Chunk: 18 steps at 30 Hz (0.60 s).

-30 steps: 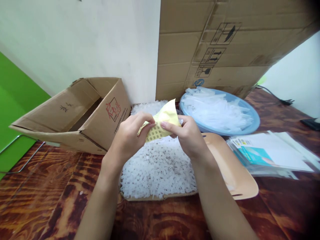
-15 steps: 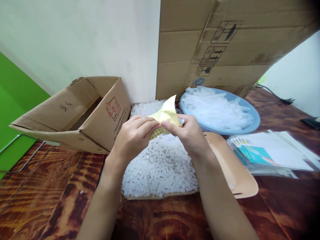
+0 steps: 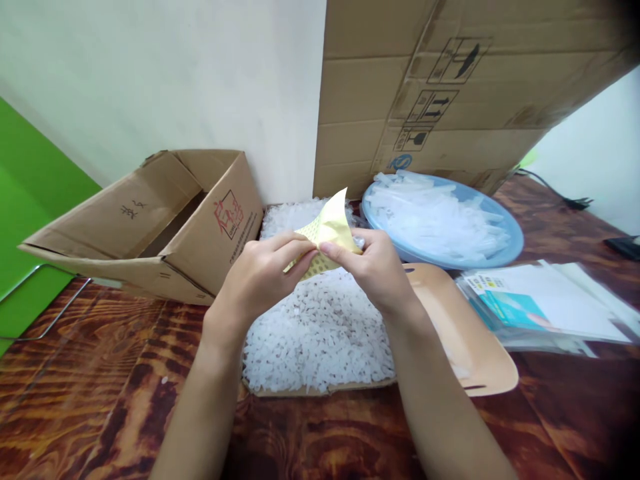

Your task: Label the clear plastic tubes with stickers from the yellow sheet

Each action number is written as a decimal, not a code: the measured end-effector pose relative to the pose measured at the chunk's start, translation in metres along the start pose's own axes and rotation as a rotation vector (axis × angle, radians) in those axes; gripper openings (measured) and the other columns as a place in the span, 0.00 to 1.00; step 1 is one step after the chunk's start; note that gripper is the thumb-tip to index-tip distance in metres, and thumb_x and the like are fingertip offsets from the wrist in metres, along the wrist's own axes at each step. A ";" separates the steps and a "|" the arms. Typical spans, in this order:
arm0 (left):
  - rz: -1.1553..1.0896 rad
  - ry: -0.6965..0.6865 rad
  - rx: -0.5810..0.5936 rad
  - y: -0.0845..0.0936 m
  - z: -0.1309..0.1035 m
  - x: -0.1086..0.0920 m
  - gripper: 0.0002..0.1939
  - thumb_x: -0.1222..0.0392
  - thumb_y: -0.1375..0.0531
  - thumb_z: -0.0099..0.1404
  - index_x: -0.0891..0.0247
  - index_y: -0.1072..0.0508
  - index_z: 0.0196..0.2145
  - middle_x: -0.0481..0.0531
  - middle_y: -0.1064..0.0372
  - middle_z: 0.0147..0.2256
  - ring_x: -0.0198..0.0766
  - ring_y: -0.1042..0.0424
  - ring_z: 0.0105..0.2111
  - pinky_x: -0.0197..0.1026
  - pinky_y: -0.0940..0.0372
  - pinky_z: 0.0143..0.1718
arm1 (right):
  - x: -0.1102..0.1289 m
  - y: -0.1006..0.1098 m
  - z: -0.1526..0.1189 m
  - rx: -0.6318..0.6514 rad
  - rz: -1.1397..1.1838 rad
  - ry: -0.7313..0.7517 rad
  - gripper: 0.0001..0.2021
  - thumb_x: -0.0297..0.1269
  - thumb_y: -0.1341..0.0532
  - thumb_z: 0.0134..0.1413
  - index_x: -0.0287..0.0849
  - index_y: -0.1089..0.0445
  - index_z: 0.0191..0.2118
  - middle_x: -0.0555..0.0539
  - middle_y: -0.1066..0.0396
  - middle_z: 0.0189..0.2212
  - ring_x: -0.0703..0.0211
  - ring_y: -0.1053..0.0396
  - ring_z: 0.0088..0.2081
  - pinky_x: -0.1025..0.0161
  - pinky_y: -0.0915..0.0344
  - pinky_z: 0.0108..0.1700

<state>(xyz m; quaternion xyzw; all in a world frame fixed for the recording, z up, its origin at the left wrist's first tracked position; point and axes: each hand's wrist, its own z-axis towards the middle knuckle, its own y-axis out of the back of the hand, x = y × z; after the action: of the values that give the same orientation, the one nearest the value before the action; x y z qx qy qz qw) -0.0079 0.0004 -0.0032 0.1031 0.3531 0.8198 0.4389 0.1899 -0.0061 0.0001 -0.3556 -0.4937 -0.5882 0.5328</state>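
Note:
A pale yellow sheet (image 3: 334, 227) with a dotted pattern is bent between my two hands, one corner pointing up. My left hand (image 3: 267, 270) pinches its left part between thumb and fingers. On the other side my right hand (image 3: 375, 263) grips it, thumb pressed on the front; something clear and shiny shows by those fingers, too small to make out. Below lies a heap of small whitish translucent pieces (image 3: 320, 333) on a cardboard base.
An open cardboard box (image 3: 240, 220) stands at left, a large carton (image 3: 360, 93) behind. At right are a blue basin (image 3: 515, 243) of translucent strips, a tan tray (image 3: 493, 363) and plastic-wrapped packets (image 3: 565, 300).
The sheet has shifted slightly left and its raised corner leans less to the right. My left fingers have moved a little along it. The whole view has shifted slightly.

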 end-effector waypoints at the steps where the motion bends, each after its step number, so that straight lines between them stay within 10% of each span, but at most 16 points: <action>1: 0.015 -0.008 -0.002 0.000 0.000 -0.001 0.04 0.65 0.37 0.72 0.63 0.21 0.41 0.53 0.16 0.41 0.40 0.16 0.37 0.37 0.24 0.39 | 0.000 0.000 0.000 -0.005 -0.012 -0.002 0.16 0.46 0.31 0.57 0.40 0.28 0.26 0.51 0.36 0.24 0.62 0.42 0.28 0.64 0.45 0.29; 18: -0.013 0.023 0.028 -0.002 0.001 -0.001 0.03 0.66 0.37 0.71 0.64 0.21 0.39 0.54 0.16 0.39 0.40 0.17 0.36 0.38 0.25 0.37 | -0.001 -0.002 0.002 0.008 -0.033 -0.002 0.15 0.46 0.32 0.57 0.39 0.27 0.27 0.51 0.34 0.25 0.61 0.40 0.29 0.63 0.43 0.31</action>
<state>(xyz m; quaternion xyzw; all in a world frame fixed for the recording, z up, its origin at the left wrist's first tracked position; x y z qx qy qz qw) -0.0058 0.0007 -0.0037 0.0976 0.3704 0.8129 0.4387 0.1882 -0.0045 -0.0005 -0.3460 -0.5022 -0.5945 0.5240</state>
